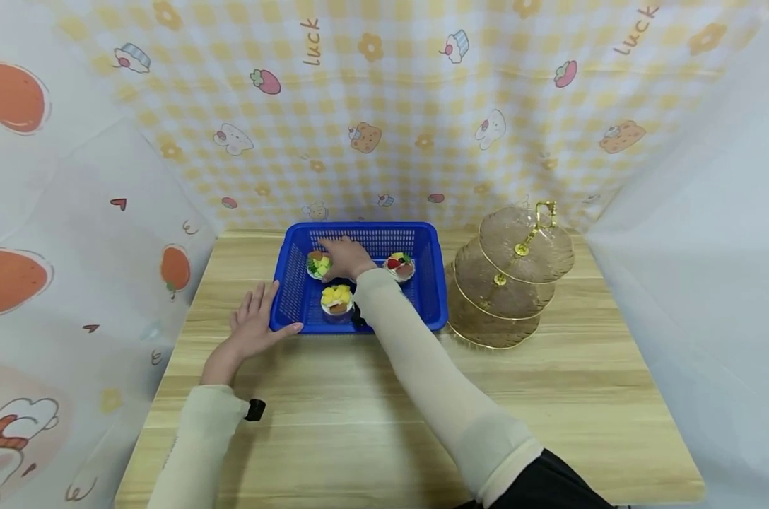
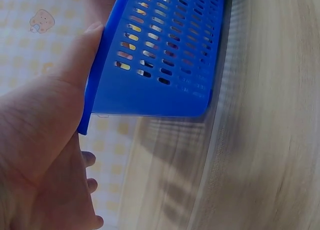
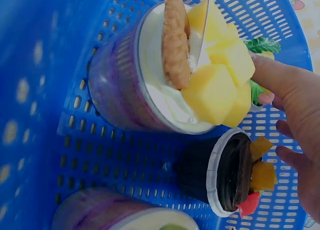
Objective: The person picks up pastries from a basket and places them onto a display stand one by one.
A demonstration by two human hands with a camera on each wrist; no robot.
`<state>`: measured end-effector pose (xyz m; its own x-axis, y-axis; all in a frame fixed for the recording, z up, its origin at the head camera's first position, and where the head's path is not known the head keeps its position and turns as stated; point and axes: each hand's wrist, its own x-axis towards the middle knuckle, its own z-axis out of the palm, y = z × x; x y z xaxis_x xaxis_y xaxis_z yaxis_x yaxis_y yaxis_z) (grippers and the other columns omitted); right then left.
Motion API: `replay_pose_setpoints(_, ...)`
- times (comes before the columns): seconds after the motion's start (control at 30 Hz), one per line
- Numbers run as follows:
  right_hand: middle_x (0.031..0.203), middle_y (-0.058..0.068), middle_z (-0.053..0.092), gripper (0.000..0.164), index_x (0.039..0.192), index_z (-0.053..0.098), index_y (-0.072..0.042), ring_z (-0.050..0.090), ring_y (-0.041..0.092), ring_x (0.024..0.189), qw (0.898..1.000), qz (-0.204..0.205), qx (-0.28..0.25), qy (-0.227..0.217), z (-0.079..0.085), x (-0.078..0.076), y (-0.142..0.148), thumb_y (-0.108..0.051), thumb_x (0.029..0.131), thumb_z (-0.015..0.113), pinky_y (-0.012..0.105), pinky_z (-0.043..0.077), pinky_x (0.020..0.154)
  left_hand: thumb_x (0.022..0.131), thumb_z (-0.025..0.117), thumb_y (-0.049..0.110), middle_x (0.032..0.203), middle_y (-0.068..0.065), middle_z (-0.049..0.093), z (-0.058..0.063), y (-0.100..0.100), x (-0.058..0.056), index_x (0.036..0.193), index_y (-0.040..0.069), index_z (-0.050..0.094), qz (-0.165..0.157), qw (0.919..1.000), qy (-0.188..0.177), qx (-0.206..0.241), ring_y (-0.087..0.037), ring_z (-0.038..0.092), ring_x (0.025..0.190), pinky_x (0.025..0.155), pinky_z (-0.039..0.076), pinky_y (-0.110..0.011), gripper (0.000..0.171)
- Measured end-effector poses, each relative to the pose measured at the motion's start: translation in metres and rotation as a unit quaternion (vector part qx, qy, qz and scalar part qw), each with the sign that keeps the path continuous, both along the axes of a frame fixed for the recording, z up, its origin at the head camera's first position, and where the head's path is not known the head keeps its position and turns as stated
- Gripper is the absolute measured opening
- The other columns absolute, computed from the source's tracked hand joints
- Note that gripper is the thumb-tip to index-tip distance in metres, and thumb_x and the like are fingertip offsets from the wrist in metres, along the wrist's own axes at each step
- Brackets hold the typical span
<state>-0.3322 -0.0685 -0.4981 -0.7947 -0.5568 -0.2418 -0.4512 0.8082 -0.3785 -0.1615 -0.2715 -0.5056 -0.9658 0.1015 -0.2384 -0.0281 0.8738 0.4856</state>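
The left hand (image 1: 252,329) touches the blue basket (image 1: 359,226), fingers spread. The right hand (image 1: 348,259) is at a green-and-yellow-topped cup (image 1: 319,266); whether its fingers grip is unclear.

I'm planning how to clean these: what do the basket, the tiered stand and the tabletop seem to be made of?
Basket: likely moulded plastic, faintly glossy; its slotted blue walls look formed in one piece. Tiered stand: see-through brownish tiers, glass or acrylic, with shiny gold fittings, perhaps metal. Tabletop: smooth pale wood or wood-look laminate; streaked grain suits either.
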Motion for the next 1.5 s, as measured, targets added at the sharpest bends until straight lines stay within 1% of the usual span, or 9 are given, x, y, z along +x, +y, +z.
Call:
replay_pose_setpoints(0.2,0.158,-0.002,0.041,0.088,0.156,0.029,-0.027,0.033,0.027,0.149,1.000,0.002,-0.001,-0.007,-0.003,0.001,-0.001,-0.037,0.084,0.078,0.046,0.033,0.121,0.086,0.064,0.062,0.165,-0.026,-0.006,0.000,0.001,0.004,0.160,0.018,-0.002,0.007,0.9999,0.001,0.008,-0.055,-0.008,0.149,0.110,-0.001,-0.081,0.108)
replay_pose_setpoints(0.4,0.159,-0.003,0.040,0.085,0.155,0.032,-0.027,0.023,0.030,0.154,1.000,-0.002,0.004,-0.023,-0.009,0.000,-0.001,-0.034,0.085,0.078,0.049,0.026,0.124,0.087,0.064,0.062,0.166,-0.025,-0.006,-0.001,0.003,0.004,0.161,0.019,0.000,0.006,0.9999,0.003,0.010,-0.055,-0.007,0.149,0.109,0.000,-0.081,0.107)
replay_pose_setpoints(0.5,0.157,-0.003,0.044,0.082,0.153,0.036,-0.025,0.025,0.030,0.153,1.000,-0.002,0.015,-0.017,-0.015,-0.002,-0.003,-0.033,0.084,0.079,0.048,0.029,0.123,0.087,0.064,0.062,0.166,-0.025,-0.006,0.000,0.003,0.005,0.160,0.019,0.000,0.008,0.9999,0.001,0.007,-0.055,-0.007,0.149,0.109,0.000,-0.081,0.107)
replay_pose_setpoints(0.63,0.150,0.000,0.052,0.075,0.149,0.043,-0.021,0.034,0.030,0.149,1.000,0.001,0.015,-0.010,-0.017,-0.001,-0.003,-0.033,0.084,0.079,0.046,0.036,0.119,0.087,0.063,0.062,0.166,-0.025,-0.005,0.001,0.003,0.007,0.160,0.019,0.000,0.010,0.9999,0.001,0.003,-0.055,-0.006,0.149,0.109,-0.001,-0.081,0.106)
replay_pose_setpoints(0.83,0.145,0.000,0.055,0.068,0.145,0.047,-0.018,0.042,0.026,0.143,1.000,0.001,0.020,-0.010,-0.016,0.000,-0.004,-0.034,0.086,0.078,0.042,0.040,0.116,0.086,0.064,0.063,0.166,-0.025,-0.004,-0.001,0.002,0.007,0.161,0.019,0.000,0.012,0.9999,0.004,0.007,-0.055,-0.006,0.149,0.109,-0.001,-0.081,0.107)
replay_pose_setpoints(0.93,0.138,0.001,0.060,0.062,0.139,0.052,-0.017,0.051,0.023,0.134,1.000,0.000,0.017,-0.006,-0.015,0.000,-0.005,-0.034,0.085,0.078,0.039,0.044,0.111,0.086,0.064,0.063,0.166,-0.025,-0.004,-0.001,0.001,0.006,0.161,0.021,-0.001,0.011,0.9999,0.002,0.007,-0.055,-0.006,0.149,0.109,-0.001,-0.081,0.108)
replay_pose_setpoints(1.13,0.125,0.003,0.065,0.059,0.134,0.054,-0.013,0.061,0.019,0.114,1.000,-0.014,-0.014,-0.021,-0.019,-0.001,0.000,-0.035,0.084,0.078,0.036,0.052,0.099,0.086,0.063,0.063,0.166,-0.025,-0.005,-0.001,0.004,0.005,0.160,0.021,-0.001,0.008,0.9999,-0.004,0.008,-0.055,-0.006,0.149,0.109,0.000,-0.081,0.107)
replay_pose_setpoints(1.33,0.132,0.005,0.062,0.067,0.140,0.051,-0.012,0.062,0.019,0.114,0.994,-0.053,-0.078,-0.048,-0.019,-0.004,0.008,-0.033,0.083,0.080,0.036,0.053,0.097,0.087,0.063,0.063,0.166,-0.025,-0.004,0.000,0.006,0.006,0.161,0.020,-0.001,0.008,0.9998,-0.005,0.016,-0.055,-0.006,0.149,0.110,-0.001,-0.081,0.107)
replay_pose_setpoints(1.5,0.131,0.007,0.062,0.068,0.140,0.049,-0.010,0.061,0.020,0.112,0.986,-0.064,-0.143,-0.059,-0.006,-0.004,0.014,-0.030,0.083,0.081,0.036,0.052,0.098,0.087,0.062,0.063,0.166,-0.025,-0.005,-0.003,0.002,0.004,0.160,0.021,-0.004,0.007,0.9999,-0.004,0.012,-0.055,-0.006,0.149,0.110,0.000,-0.080,0.107)
